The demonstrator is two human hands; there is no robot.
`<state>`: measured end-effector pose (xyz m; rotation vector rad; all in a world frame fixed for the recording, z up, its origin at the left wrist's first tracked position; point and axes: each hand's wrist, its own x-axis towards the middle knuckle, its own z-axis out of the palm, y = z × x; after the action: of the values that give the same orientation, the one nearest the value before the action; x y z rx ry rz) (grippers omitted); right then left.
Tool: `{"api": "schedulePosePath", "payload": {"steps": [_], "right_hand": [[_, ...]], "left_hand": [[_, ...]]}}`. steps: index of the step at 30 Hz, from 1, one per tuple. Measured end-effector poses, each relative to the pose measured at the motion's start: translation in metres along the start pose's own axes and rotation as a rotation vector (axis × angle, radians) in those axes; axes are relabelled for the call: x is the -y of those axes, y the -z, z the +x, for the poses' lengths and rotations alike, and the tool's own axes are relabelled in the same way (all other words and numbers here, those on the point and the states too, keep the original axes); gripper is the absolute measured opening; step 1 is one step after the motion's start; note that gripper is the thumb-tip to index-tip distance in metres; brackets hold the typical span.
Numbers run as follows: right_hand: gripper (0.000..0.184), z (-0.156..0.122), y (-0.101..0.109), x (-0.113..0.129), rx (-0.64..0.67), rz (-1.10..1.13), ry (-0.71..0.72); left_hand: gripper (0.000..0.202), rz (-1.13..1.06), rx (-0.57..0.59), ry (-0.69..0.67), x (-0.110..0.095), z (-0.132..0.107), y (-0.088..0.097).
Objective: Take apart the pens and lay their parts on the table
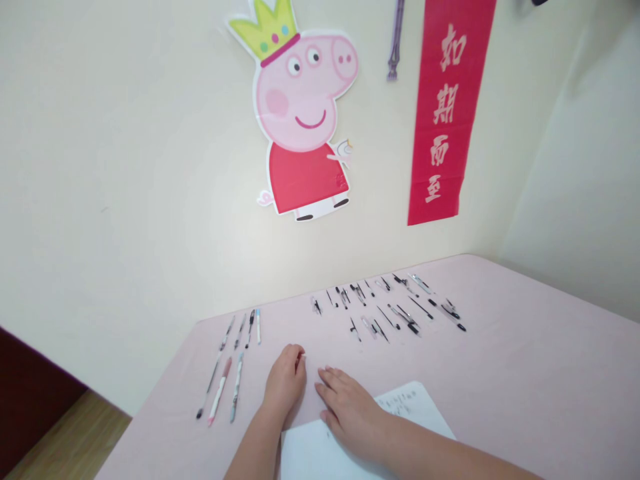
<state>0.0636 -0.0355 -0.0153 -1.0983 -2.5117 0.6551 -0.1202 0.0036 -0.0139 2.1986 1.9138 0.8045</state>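
Note:
My left hand [287, 380] rests on the pink tabletop with its fingers curled closed. Whatever it may hold is hidden, though a small pale bit shows near the fingertips. My right hand [349, 408] lies palm down with fingers stretched out, partly over a white sheet of paper [310, 457] and just right of my left hand. Handwriting shows on the paper's upper right part. Pens stand nearest my left hand: a grey-green patterned pen [237, 387] and a pink and white pen [219, 393].
Several more pens, including a blue and white pen [259, 327], lie at the table's back left. Rows of pen parts [410, 323], black and clear, spread along the back right. A wall borders the table [525, 373] behind, with a pig cutout [307, 173] and red banner [440, 133].

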Motion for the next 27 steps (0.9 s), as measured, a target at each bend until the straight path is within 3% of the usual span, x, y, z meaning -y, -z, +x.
{"api": "schedulePosePath", "payload": {"steps": [6,10,17,27], "right_hand": [[0.048,0.002,0.002,0.0,-0.01,0.003,0.026],[0.048,0.001,0.002,-0.001,-0.018,0.015,0.028],[0.05,-0.001,0.009,-0.001,0.035,0.065,0.045],[0.052,0.0,0.01,-0.002,0.063,0.104,0.043]], "left_hand": [[0.028,0.407,-0.215,0.077,0.025,0.013,0.01],[0.036,0.599,-0.165,0.188,0.04,0.021,0.012],[0.049,0.657,-0.103,0.341,0.052,0.029,0.001],[0.036,0.59,0.024,0.362,0.026,0.019,0.023]]}}
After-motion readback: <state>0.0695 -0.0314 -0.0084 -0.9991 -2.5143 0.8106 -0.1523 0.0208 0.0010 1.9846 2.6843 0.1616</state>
